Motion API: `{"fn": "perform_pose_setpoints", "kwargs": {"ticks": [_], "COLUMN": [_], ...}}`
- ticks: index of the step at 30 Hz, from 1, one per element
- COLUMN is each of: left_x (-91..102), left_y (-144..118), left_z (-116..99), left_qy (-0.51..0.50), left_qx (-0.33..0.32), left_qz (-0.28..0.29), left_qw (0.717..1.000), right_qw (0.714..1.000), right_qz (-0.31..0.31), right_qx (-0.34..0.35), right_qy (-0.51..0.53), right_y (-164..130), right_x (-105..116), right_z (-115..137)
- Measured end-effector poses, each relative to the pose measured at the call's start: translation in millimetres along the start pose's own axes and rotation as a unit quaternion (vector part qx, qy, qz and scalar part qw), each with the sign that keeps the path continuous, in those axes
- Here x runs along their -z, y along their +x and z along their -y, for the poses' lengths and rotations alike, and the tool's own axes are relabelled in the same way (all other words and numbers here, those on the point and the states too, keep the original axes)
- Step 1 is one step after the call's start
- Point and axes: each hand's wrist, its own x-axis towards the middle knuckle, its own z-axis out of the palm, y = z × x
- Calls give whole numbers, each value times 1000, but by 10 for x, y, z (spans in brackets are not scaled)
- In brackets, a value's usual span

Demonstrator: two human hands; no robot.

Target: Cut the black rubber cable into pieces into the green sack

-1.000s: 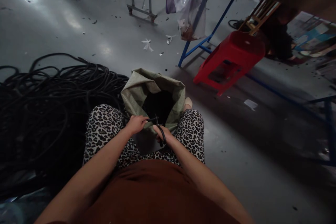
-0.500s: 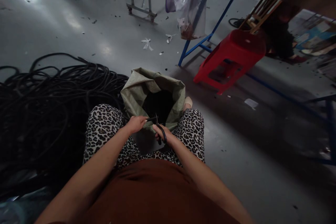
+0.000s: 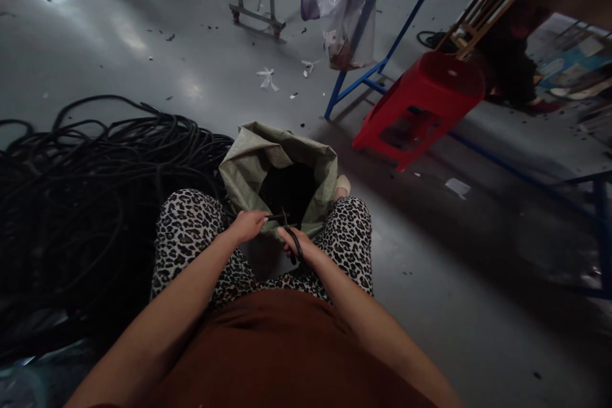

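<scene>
Over the lap, the left hand (image 3: 247,225) pinches one short black tube piece (image 3: 275,217), while the right hand (image 3: 299,247) grips one pair of scissors (image 3: 291,237) (blades at the tube). One green sack (image 3: 248,166) stands open between the knees, one black hose pile (image 3: 95,185) beside it, one red stool (image 3: 425,102) farther off.

Grey glossy floor (image 3: 119,44), scraps strewn; red stool (image 3: 423,105) tipped by blue-legged table (image 3: 368,73); light glare top-left.
</scene>
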Motion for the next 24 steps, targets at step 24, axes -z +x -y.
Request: {"fn": "perform_pose_setpoints", "kwargs": {"ticks": [24], "left_x": [82], "left_y": [-36], "left_z": [-42], "left_qy": [31], "left_qx": [-8], "left_qz": [-18], "left_qw": [999], "right_qw": [995], "right_qz": [-89], "right_qx": [24], "right_qy": [-41], "right_y": [-2], "right_x": [44], "right_z": [65]}}
